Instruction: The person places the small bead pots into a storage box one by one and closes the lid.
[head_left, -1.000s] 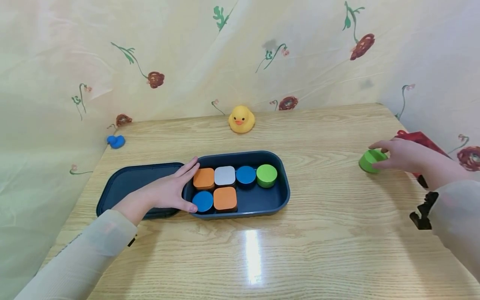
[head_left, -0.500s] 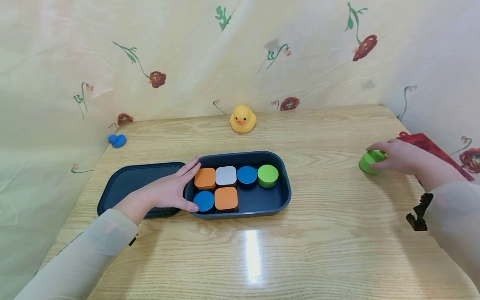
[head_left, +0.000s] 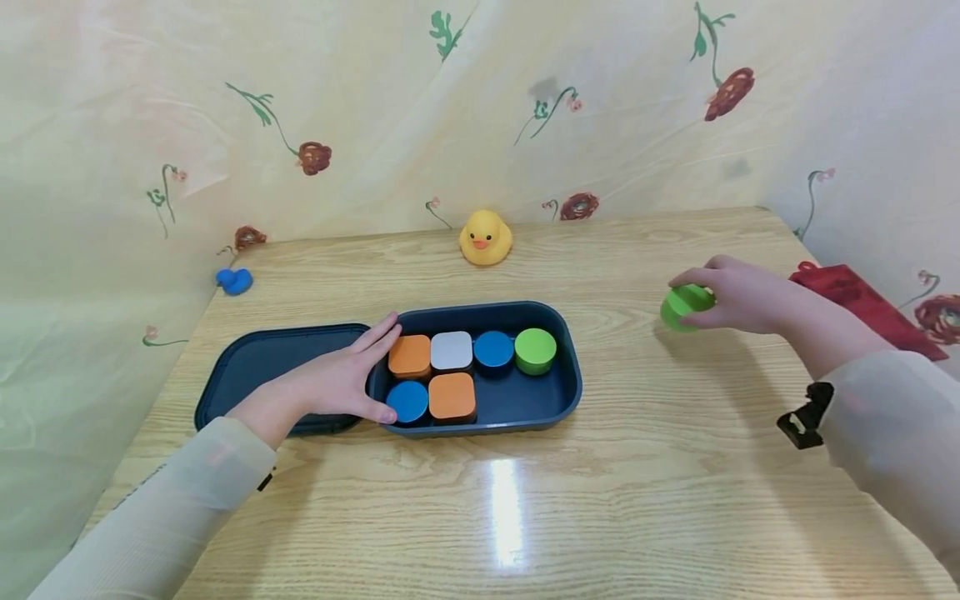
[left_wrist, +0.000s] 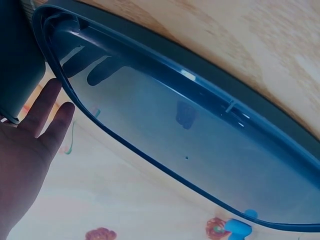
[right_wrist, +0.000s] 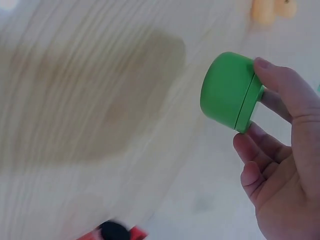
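Observation:
A dark blue tray (head_left: 566, 400) at the table's middle holds several small lidded jars: orange, white, blue and one green (head_left: 536, 350). My left hand (head_left: 341, 379) rests flat with straight fingers against the tray's left end, partly over the dark blue lid (head_left: 262, 358) lying beside it; the left wrist view shows that lid (left_wrist: 190, 135) close up and my fingers (left_wrist: 47, 117). My right hand (head_left: 738, 296) grips a green round jar (head_left: 684, 304) lifted above the table at the right; the right wrist view shows the green jar (right_wrist: 227, 90) tilted, pinched between thumb and fingers (right_wrist: 272, 80).
A yellow rubber duck (head_left: 485, 237) sits at the table's back edge. A small blue toy (head_left: 235, 281) lies at the back left. A red bag (head_left: 862, 304) lies at the far right edge. Floral cloth walls close in the table on three sides.
My right hand has lifted the green jar off the table and carried it left, toward the tray. The left hand has stayed put.

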